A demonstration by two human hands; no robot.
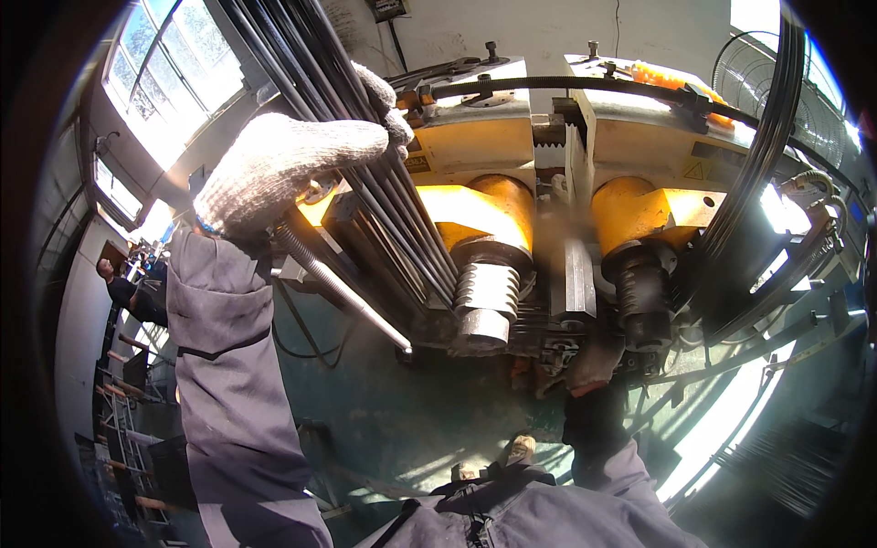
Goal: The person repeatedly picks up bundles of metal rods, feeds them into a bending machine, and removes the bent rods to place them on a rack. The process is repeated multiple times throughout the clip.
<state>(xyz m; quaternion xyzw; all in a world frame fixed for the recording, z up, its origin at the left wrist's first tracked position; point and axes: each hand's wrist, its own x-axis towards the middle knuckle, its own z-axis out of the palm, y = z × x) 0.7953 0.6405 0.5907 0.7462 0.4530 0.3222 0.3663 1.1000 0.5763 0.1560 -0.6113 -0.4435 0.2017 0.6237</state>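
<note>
My left hand (283, 164), in a pale knitted work glove, is closed round a bundle of long dark metal rods (384, 210). The thumb crosses the front of the bundle, and the fingertips show on its far side. The rods slant from the top left down toward the machine's left threaded cylinder (489, 297). Low at the middle of the yellow and grey machine (466, 151), my right hand (596, 365) reaches in from below, also gloved. It lies in shadow beneath the right threaded cylinder (639, 292), and its fingers are hidden among dark parts.
Another bundle of dark rods (754, 164) stands at the machine's right side. A corrugated hose (338, 283) hangs below my left hand. A large fan (776, 82) is at the far right. Another person (128, 290) is in the left background. Thin rods (786, 466) lie at the lower right.
</note>
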